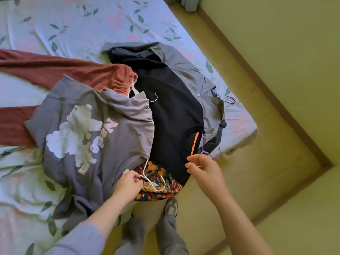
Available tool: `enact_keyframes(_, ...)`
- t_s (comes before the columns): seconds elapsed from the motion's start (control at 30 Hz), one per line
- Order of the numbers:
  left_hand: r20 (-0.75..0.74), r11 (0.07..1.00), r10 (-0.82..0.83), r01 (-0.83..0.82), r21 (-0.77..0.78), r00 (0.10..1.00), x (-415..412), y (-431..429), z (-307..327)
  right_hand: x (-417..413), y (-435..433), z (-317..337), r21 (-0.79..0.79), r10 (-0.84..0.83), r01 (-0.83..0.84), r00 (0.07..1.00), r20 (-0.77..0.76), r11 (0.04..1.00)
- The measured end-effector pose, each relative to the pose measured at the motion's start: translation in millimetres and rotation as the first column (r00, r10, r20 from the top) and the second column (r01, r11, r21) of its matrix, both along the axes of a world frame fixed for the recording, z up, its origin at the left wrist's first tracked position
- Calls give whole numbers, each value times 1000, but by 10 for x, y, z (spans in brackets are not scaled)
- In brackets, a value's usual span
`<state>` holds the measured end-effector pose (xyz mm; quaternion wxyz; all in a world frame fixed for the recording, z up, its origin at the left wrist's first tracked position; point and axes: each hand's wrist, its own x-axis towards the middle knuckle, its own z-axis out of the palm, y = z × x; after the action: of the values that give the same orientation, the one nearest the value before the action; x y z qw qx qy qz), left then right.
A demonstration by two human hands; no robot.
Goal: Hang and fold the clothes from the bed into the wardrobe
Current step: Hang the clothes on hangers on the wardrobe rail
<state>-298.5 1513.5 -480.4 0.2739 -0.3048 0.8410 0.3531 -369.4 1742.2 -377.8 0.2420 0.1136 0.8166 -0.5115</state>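
Note:
A pile of clothes lies on the bed's near corner. A grey T-shirt with a white print (88,129) overlaps a black top (171,115), a grey button shirt (207,92), rust-red trousers (46,70) and a colourful patterned garment (156,183). My left hand (128,183) pinches the white hanger (156,183) coming out of the grey T-shirt's neck. My right hand (202,168) pinches the base of the purple hanger (207,151), which sticks out of the black top next to an orange hanger (194,144).
The floral bedsheet (82,24) covers the bed. Another white hanger hook (154,98) and a dark hanger (230,100) lie among the clothes. Yellowish floor (257,162) and a wall skirting (276,100) run right of the bed. My shoes (171,207) stand by the corner.

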Motion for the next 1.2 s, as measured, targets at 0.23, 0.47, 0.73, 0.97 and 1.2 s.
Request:
enact_keyframes(0.23, 75, 997, -36, 41, -69, 997, -156, 71, -575, -29, -89, -430, 39, 32, -34, 998, 55, 999)
enact_keyframes(0.47, 178, 995, -80, 90, -50, 981, -243, 79, -877, -89, -185, -657, 26, 33, -35, 995, 92, 999)
enact_keyframes(0.73, 184, 992, -105, 115, -43, 977, -216, 36, -950, -94, -277, -697, 28, 37, -40, 994, 103, 999)
enact_keyframes(0.97, -60, 950, 224, -204, 235, 973, -152, -371, -508, -134, -388, -507, 19, 27, -29, 996, 80, 999)
enact_keyframes(1.2, -109, 758, 545, -433, 488, 832, -350, -988, 157, -179, -698, -253, 51, 87, -89, 996, 33, 995)
